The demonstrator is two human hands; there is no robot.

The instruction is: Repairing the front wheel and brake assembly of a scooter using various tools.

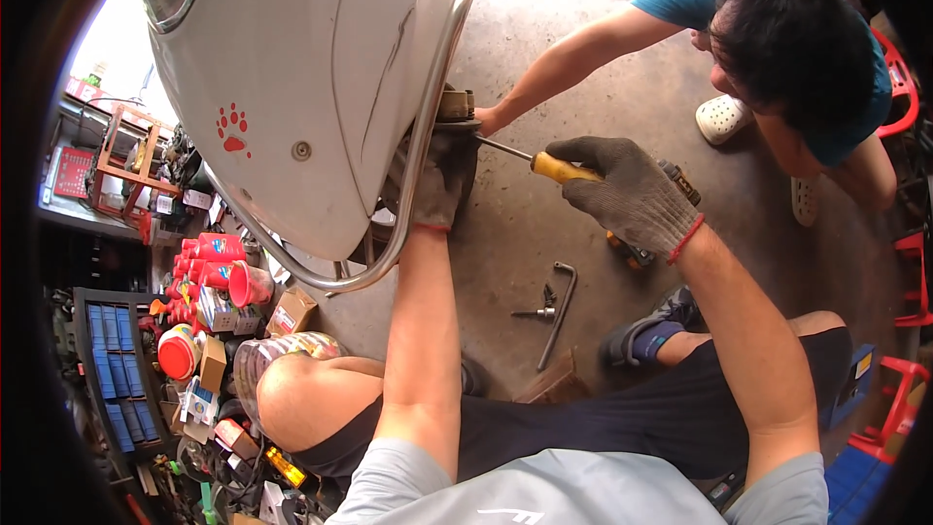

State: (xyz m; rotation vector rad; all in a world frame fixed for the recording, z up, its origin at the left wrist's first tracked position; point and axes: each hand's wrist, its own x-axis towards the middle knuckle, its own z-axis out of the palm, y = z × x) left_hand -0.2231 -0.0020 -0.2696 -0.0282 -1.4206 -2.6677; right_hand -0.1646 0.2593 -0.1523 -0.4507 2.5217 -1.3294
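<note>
A white scooter body with a bent chrome guard bar fills the upper left. Beside the bar is a round metal part with a dark rim and a brownish top. My left hand, in a dark grey work glove, grips this part from below; its fingertips are hidden. In my gloved right hand is a screwdriver with a yellow handle, held closed in the fingers. Its shaft points left, with the tip at the part's rim. A co-worker's hand touches the part's far side.
The co-worker crouches at the upper right. On the floor lie an L-shaped wrench, small bolts and a power tool behind my right wrist. Red bottles, boxes and blue bins crowd the left; red stools stand right.
</note>
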